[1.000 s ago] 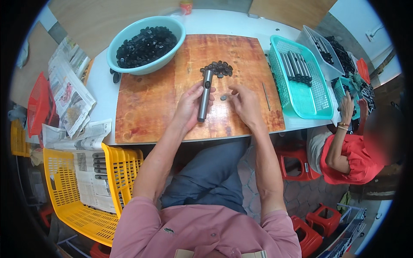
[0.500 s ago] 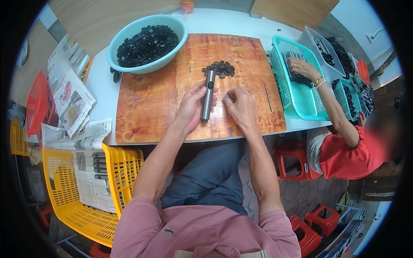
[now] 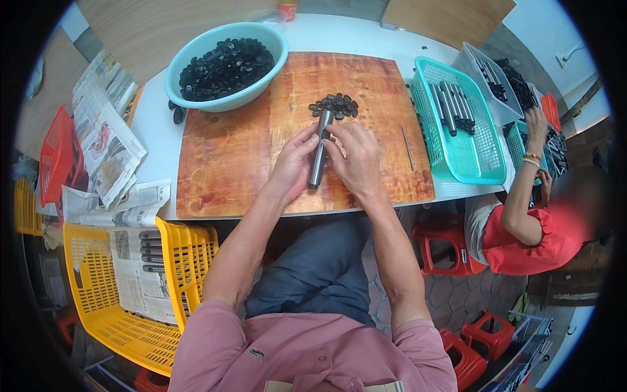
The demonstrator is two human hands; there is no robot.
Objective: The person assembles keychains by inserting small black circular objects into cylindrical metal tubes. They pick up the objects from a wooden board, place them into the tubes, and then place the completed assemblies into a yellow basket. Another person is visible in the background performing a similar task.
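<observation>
A silver metal tube [image 3: 317, 168] with a dark lower end stands out over the brown wooden board [image 3: 228, 157], tilted slightly, its lower end toward me. My left hand [image 3: 291, 162] is closed around its left side, the thumb lying along it. From the right, my right hand [image 3: 359, 155] has thumb and bent fingers pressed together against the tube's upper half, at the small black oval piece [image 3: 325, 134] there. Whatever may be pinched in those fingertips is hidden. Just beyond the tube's far end lies a small pile of black oval pieces [image 3: 338, 104].
A pale-blue bowl [image 3: 283, 62] full of black pieces stands far left. On the board's right lies a thin metal rod [image 3: 407, 149]. A teal basket [image 3: 473, 179] holds several metal tubes [image 3: 452, 104]. Left are newspapers [image 3: 108, 140] and a yellow crate [image 3: 144, 340]. A co-worker in red [image 3: 522, 242] sits right.
My right hand has moved left from beside the tube onto it. The co-worker's hand has left the teal basket and moved right, toward the smaller containers.
</observation>
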